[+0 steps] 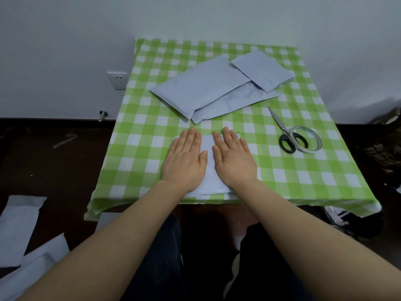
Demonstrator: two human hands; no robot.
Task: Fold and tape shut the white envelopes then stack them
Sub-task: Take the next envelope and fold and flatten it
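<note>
Nearest to me, the person's knees in dark trousers [160,257] sit just short of the table, and a few white sheets [19,224] lie scattered on the dark floor to their left. Both bare forearms reach forward over the table's edge. The left hand [184,157] and the right hand [233,157] lie palm down, side by side, fingers straight and together, gripping nothing; they press flat on a white envelope [207,146] that sits on the near part of the green checked tablecloth [282,177] (only a strip of it shows between the hands, plus its near edge by the wrists). Further off to the right, well apart from the hands, black-handled scissors [282,131] lie with their blades pointing away, one handle loop overlapping a roll of clear tape [309,150]. Beyond that, at the far half of the table, two large white envelopes [199,88] overlap at a slant, with a smaller folded envelope [262,70] resting on their right end. Behind the table's left corner, a wall socket [118,80] sits on the pale wall
</note>
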